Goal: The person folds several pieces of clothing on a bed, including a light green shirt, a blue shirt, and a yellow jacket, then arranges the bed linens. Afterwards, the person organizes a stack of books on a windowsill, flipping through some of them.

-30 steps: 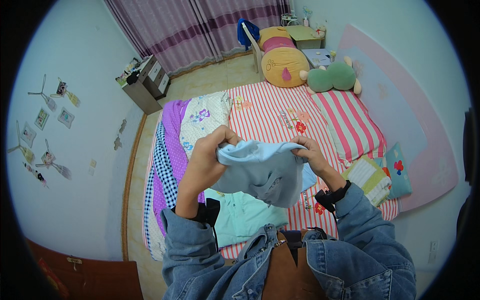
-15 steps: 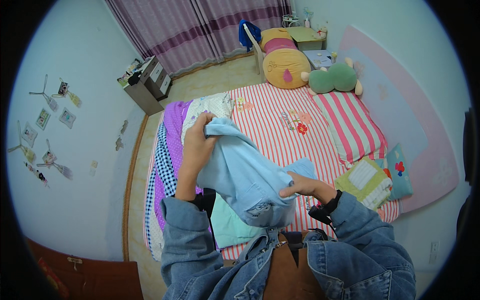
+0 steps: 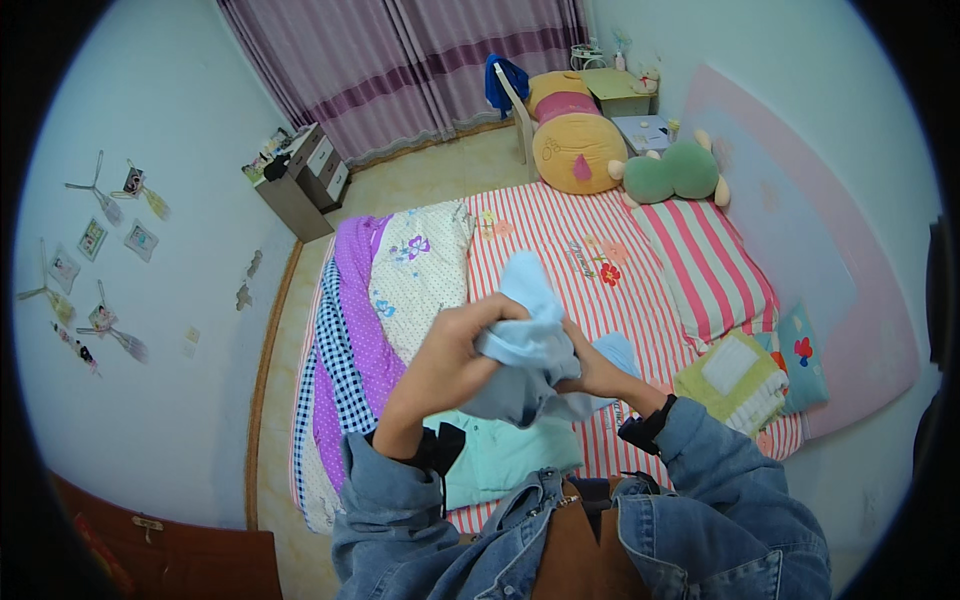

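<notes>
A small bedroom seen from above: a bed [image 3: 620, 270] with a red-and-white striped sheet fills the middle, purple curtains [image 3: 400, 60] hang at the far wall, and plush cushions [image 3: 580, 150] sit at the head of the bed. Both hands are raised over the near end of the mattress with a light blue garment [image 3: 530, 345] bunched between them. The left hand [image 3: 455, 350] has its grip clamped on the upper left part of the cloth; the right hand [image 3: 595, 375] is closed on the lower right part, mostly hidden behind it. The garment's long axis runs from the peak above the hands down toward the person's chest. Directly below it, a pale green folded garment [image 3: 510, 455] lies on the bed, and a rolled quilt [image 3: 370, 300] lies to the left.
</notes>
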`<state>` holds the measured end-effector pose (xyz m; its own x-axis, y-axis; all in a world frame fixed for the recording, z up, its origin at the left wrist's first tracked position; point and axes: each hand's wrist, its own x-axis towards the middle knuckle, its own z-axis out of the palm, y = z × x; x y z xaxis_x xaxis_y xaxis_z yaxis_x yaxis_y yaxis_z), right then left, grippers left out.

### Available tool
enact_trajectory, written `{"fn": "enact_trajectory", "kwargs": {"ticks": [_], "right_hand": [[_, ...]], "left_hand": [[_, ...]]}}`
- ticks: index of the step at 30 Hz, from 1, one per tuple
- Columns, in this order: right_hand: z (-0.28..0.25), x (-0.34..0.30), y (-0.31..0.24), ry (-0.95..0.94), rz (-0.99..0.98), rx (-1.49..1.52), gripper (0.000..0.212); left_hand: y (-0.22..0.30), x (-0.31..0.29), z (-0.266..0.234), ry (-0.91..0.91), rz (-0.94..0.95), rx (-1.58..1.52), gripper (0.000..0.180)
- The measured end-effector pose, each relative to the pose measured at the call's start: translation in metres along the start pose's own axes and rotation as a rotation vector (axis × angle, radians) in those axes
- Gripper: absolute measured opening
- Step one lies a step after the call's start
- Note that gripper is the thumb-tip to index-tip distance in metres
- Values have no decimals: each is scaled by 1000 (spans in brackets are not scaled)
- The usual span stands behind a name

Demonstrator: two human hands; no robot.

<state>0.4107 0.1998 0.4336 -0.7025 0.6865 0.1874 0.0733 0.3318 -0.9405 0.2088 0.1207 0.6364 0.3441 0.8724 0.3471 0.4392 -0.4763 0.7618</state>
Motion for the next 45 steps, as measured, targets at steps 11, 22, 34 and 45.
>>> {"fn": "enact_trajectory", "kwargs": {"ticks": [11,22,34,45], "right_hand": [[0,-7,-17,-141,250,528,84],[16,-1,-3,-476,256,203,103],[3,-29,-20,-119,308,1543,47],[-33,-34,1,187,384,1198,53]], "left_hand": [[-25,1,-30,188,-128,-154,23],[-4,-8,-23,-25,-41,-294,13],[-169,-62,62,-86,-307,-458,70],[-174,-100,167,-117,-589,-1019,73]]}}
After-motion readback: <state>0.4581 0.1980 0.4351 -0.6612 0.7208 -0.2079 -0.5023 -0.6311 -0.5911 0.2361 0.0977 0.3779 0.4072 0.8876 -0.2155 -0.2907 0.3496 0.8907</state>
